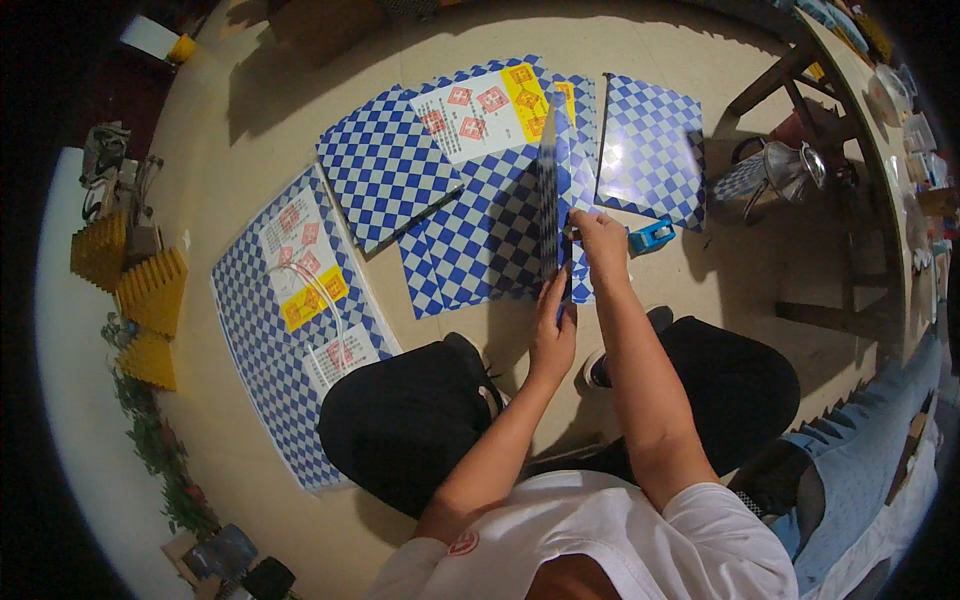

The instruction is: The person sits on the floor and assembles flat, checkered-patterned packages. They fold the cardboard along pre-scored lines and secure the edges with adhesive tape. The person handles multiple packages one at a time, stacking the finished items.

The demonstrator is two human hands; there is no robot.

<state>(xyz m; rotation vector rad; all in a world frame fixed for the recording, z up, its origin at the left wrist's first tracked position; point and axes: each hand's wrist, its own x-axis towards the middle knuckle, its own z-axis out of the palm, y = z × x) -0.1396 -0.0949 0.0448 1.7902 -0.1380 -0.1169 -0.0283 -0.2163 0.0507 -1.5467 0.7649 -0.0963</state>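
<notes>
A thin blue-and-white checkered panel (549,215) stands on edge in front of me, seen almost side-on. My left hand (553,335) grips its lower near end. Higher up, on its right side, my right hand (598,238) has its fingers pinched together at the edge; whether anything small is between them is hidden. Beneath lies a larger checkered sheet (480,235) with a white-and-yellow printed area (470,118). One folded checkered piece (385,165) rests to the left, and another panel (650,140) lies to the right. A blue tape dispenser (652,236) sits just right of my right hand.
At far left, a large checkered pack (255,285) carries a white cord (335,310). A shiny metal kettle (785,170) stands near the wooden table (850,110) on the right. Yellow pleated pieces (150,290) and leafy plants (155,430) line the left. My knees flank the work area.
</notes>
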